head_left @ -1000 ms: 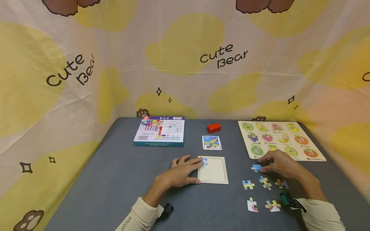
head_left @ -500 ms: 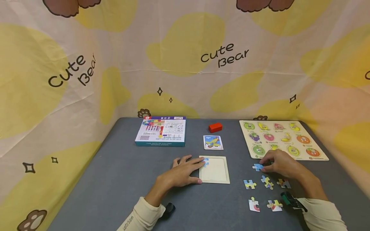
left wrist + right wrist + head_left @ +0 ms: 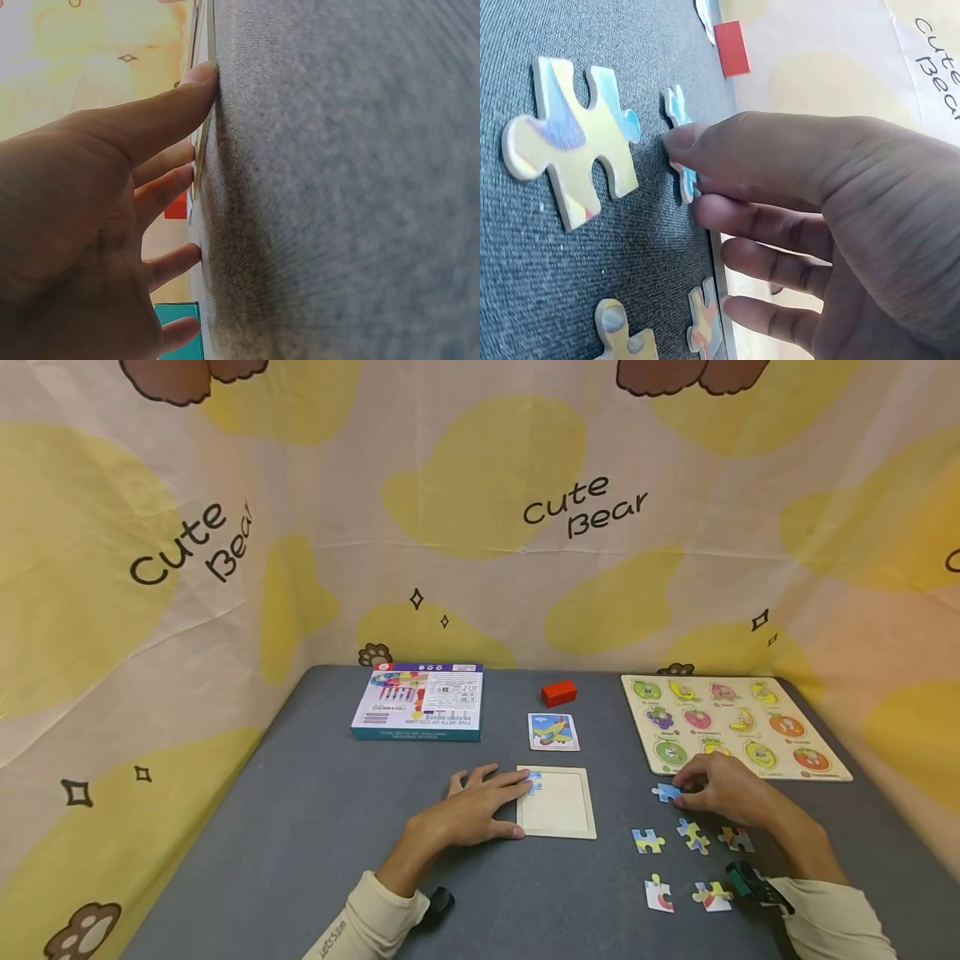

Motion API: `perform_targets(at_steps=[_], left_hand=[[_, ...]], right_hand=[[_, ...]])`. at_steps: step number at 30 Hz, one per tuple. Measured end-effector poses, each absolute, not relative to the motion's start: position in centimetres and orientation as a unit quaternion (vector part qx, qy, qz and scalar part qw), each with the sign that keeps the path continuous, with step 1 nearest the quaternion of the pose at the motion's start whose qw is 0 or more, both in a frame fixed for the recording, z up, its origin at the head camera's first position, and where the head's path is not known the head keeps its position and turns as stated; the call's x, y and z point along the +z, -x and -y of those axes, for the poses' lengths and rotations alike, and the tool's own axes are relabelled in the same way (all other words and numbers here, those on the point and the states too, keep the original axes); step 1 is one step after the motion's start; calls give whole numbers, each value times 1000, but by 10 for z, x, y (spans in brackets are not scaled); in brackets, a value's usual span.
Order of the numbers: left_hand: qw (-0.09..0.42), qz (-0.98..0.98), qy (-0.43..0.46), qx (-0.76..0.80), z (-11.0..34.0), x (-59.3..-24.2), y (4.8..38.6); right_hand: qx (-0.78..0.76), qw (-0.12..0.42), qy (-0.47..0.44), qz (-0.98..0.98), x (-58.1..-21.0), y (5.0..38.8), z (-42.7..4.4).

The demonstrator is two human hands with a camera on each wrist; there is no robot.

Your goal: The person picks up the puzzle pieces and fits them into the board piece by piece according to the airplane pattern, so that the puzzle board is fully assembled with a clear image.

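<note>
My left hand lies spread at the left edge of a square cream tray, fingertips over its upper left corner, where a light blue puzzle piece sits partly covered. The left wrist view has the thumb of that hand against the tray's edge. At the right, my right hand pinches a blue puzzle piece between thumb and fingers, just below the fruit board. From the right wrist view, the thumb of the hand covers the middle of that blue piece.
Several loose puzzle pieces lie below the right hand. The fruit board is at the back right. Behind the tray are a small airplane picture card and a red block; a flat box stands at the back left.
The blue piece at my right fingertips has shifted and turned slightly. My left hand holds its place on the tray, and the head view has moved a little.
</note>
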State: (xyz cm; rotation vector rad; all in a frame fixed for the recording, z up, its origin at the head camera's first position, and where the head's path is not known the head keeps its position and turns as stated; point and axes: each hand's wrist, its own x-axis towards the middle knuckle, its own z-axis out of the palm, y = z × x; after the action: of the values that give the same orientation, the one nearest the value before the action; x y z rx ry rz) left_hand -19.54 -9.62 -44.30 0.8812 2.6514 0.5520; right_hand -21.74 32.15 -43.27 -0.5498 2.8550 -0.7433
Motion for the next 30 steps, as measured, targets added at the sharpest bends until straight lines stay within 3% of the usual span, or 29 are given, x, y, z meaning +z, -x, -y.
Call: perform_targets(at_steps=[30], left_hand=[[146,-920,-302,202,96,-442,195]], right_hand=[[-244,45,249,-936,-430,231,-225]])
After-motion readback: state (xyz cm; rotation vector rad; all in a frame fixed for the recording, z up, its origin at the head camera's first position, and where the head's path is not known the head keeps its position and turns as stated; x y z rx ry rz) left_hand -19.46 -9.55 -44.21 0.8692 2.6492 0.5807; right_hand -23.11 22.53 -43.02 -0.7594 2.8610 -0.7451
